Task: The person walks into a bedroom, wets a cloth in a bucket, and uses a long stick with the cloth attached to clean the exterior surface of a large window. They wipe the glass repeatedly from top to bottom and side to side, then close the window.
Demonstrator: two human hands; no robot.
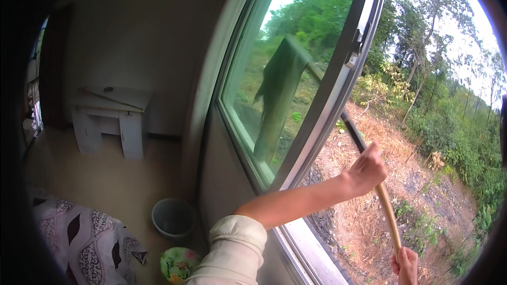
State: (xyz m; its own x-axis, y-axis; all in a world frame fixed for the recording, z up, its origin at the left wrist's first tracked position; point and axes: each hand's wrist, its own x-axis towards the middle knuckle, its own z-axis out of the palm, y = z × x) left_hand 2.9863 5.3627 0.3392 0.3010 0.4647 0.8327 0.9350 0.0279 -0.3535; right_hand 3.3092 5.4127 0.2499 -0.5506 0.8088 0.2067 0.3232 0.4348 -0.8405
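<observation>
My left hand (366, 168) reaches out through the open part of a sliding window and grips a long pole (387, 206), near where its dark section meets the wooden one. Lower down, at the bottom right, my right hand (406, 263) is closed round the wooden part. Beyond the green-tinted window pane (245, 87), the pole's far end bears a cloth (281, 71) that hangs down on the outer side. Whether the cloth touches the glass I cannot tell.
The window's metal frame (336, 91) stands beside my left forearm, above the sill track (295, 249). Indoors are a grey bucket (173, 217), a floral-patterned round item (178, 263), patterned fabric (87, 241) and a white desk (132, 130). Outside lies a slope with dry grass and trees.
</observation>
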